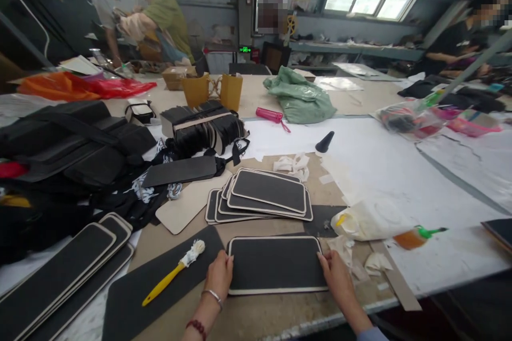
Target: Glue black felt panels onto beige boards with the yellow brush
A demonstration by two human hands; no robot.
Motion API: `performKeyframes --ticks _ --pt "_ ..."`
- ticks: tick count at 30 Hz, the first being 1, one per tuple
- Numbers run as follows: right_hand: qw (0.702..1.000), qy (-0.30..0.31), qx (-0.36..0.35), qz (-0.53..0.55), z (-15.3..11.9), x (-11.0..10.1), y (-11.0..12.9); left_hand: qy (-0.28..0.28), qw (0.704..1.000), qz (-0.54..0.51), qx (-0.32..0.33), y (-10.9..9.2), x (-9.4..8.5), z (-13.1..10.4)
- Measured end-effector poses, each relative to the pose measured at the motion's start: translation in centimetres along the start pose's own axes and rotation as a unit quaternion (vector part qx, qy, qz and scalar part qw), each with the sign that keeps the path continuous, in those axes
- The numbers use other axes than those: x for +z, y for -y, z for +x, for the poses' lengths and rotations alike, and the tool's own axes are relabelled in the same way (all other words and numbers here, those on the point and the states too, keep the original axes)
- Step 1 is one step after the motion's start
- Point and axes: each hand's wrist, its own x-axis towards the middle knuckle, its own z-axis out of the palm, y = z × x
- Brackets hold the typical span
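Note:
A black rectangular panel with a cream border [278, 266] lies in front of me at the table's near side. My left hand [220, 273] pinches its left edge, and my right hand [335, 272] grips the right edge, thumbs on top. Just beyond it, similar cream-edged panels [268, 191] form a loose, fanned stack. To the left of my left hand, a yellow-handled brush [174, 273] with white-coated bristles rests on a dark flat sheet [132, 298]. A white cloth-like bag [370, 221] lies beyond my right hand.
Longer cream-edged panels [68, 272] are piled at the left, near black bags [72, 138]. A bundle of dark pieces [206, 125], a pink cylinder [270, 114], a green plastic bag [300, 95] and a black cone [325, 142] stand farther back. An orange bottle with a green nozzle [412, 238] lies right. People work beyond.

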Motion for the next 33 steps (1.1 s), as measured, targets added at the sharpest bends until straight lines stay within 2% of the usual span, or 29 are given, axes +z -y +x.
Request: performKeyframes --ticks 4,13,20,26,33 --pt "1.000 -0.013 -0.017 -0.013 -0.7 -0.3 -0.5 -0.024 0.999 -0.023 0.016 0.4 -0.4 -0.4" --pt "0.998 0.032 -0.038 -0.038 -0.7 0.0 -1.7 -0.060 0.992 -0.113 -0.006 0.9 0.6 -1.3" --pt "0.996 0.043 -0.062 -0.050 -1.3 -0.3 -1.0 -0.094 0.974 -0.203 -0.023 1.0 1.1 -1.9" --pt "0.999 0.016 -0.032 -0.035 -2.1 0.0 -0.7 -0.059 0.948 -0.309 -0.057 1.4 1.5 -0.8" --pt "1.000 -0.001 0.009 0.015 -2.1 0.0 -0.6 0.012 0.925 -0.379 -0.038 1.3 1.2 -0.3"
